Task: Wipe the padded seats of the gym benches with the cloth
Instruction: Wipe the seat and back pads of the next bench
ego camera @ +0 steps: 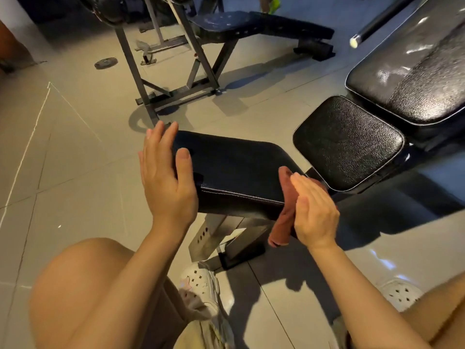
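Left hand (167,177) flat, steadying the pad (236,170) at 9 o'clock; right hand (313,210) flat, pressing the cloth (283,217) at 3: best sweep firmly across.

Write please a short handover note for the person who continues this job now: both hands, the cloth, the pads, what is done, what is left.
Left hand: open, fingers straight, braced on the left end of the near black pad.
Right hand: open, pressing the reddish cloth flat against that pad's right end; the cloth hangs below the edge.
Done: cannot tell how much of this pad is wiped.
Left: the textured seat pad, the glossy back pad, the far bench.
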A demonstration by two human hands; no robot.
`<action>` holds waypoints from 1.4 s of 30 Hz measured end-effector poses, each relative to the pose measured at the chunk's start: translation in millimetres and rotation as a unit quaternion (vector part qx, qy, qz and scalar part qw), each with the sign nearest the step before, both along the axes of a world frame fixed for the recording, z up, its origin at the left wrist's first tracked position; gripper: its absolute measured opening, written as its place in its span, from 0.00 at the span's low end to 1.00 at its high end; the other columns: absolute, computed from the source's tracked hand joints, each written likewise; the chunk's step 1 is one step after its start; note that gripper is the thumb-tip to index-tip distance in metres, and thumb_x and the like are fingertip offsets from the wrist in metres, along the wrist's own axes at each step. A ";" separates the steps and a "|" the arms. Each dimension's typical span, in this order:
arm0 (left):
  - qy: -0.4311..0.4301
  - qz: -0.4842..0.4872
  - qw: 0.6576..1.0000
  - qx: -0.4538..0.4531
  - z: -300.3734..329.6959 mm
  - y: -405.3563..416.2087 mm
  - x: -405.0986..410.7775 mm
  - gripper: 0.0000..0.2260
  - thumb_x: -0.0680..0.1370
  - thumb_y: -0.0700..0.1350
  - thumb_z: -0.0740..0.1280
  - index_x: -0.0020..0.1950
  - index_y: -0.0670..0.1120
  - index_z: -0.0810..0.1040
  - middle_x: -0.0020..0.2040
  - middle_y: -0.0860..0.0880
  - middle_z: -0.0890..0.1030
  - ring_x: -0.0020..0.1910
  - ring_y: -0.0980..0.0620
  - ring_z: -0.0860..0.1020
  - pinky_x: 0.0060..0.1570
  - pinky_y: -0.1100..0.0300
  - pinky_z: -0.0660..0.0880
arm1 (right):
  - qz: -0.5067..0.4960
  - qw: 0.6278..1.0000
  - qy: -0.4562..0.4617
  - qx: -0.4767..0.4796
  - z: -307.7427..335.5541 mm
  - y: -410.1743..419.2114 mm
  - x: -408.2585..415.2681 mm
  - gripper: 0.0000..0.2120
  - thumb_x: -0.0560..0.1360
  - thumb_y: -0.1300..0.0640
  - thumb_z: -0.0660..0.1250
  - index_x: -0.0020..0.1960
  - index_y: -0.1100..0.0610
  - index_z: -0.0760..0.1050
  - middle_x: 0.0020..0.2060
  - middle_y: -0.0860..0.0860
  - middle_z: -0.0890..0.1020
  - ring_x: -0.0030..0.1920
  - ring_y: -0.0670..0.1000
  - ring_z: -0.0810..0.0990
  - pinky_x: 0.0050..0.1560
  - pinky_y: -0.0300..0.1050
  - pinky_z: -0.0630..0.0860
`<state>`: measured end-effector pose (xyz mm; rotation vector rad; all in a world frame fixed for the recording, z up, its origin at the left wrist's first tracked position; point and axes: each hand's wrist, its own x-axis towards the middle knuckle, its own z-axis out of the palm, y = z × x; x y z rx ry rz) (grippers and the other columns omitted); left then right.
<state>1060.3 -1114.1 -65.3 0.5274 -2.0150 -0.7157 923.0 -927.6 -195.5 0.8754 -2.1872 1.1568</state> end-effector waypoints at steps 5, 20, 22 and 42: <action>0.016 -0.008 1.000 0.000 -3.5 -2.1 -2.5 0.18 0.82 0.54 0.47 0.71 0.57 0.61 0.74 0.50 0.66 0.76 0.46 0.61 0.73 0.39 0.57 | -0.059 0.995 -0.078 -0.015 -4.5 7.1 -3.2 0.22 0.83 0.55 0.50 0.61 0.63 0.79 0.58 0.59 0.82 0.60 0.56 0.79 0.68 0.33 0.62; 0.192 -0.095 0.923 0.320 12.5 -0.9 5.3 0.23 0.78 0.56 0.50 0.74 0.59 0.59 0.76 0.55 0.64 0.73 0.63 0.62 0.73 0.61 0.59 | 0.274 0.909 -0.194 0.247 156.8 -112.0 62.6 0.24 0.85 0.50 0.43 0.80 0.51 0.46 0.80 0.47 0.49 0.79 0.46 0.44 0.78 0.50 0.42; 0.192 -0.108 0.922 0.318 11.8 -2.1 6.8 0.21 0.79 0.55 0.49 0.72 0.59 0.60 0.75 0.54 0.66 0.72 0.64 0.64 0.71 0.65 0.61 | 0.283 0.906 -0.186 0.254 152.0 -100.1 69.7 0.24 0.84 0.47 0.41 0.79 0.48 0.43 0.79 0.44 0.46 0.78 0.42 0.41 0.78 0.45 0.39; 0.168 -0.154 0.920 0.319 11.0 -4.7 7.2 0.23 0.78 0.56 0.46 0.74 0.57 0.57 0.75 0.53 0.65 0.71 0.63 0.65 0.69 0.68 0.63 | 0.292 0.922 -0.171 0.188 144.3 -99.6 62.8 0.26 0.80 0.39 0.41 0.76 0.44 0.45 0.77 0.39 0.52 0.77 0.38 0.49 0.77 0.40 0.45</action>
